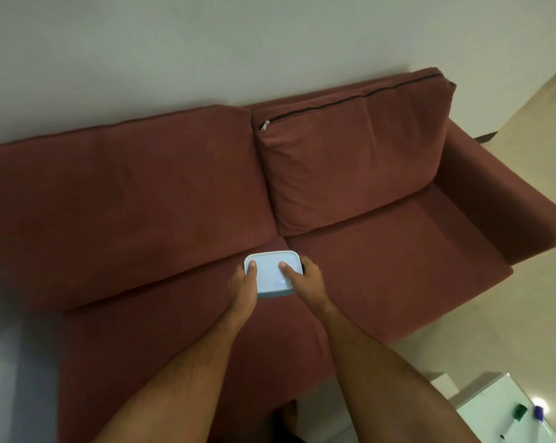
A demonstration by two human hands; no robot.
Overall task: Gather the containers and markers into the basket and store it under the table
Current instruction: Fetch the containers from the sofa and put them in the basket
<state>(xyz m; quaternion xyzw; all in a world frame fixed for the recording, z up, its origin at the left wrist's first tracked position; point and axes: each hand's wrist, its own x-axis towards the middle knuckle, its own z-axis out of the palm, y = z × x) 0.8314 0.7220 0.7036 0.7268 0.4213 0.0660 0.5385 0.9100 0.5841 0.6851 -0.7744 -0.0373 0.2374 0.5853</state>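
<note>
A rectangular container (270, 270) with a pale blue lid and teal base sits on the seat of a dark red sofa (382, 260), near the gap between the two seat cushions. My left hand (244, 284) grips its left side, thumb lying on the lid. My right hand (305, 278) grips its right side, thumb on the lid too. At the bottom right, a green marker (517, 414) and a blue marker (539, 413) lie on a white glossy table (494, 407). No basket is in view.
The sofa's back cushions lean against a plain wall (206, 52). Its right armrest (507, 203) borders a beige tiled floor (526, 302). A small dark marker cap or piece (503, 437) lies on the white table near the bottom edge.
</note>
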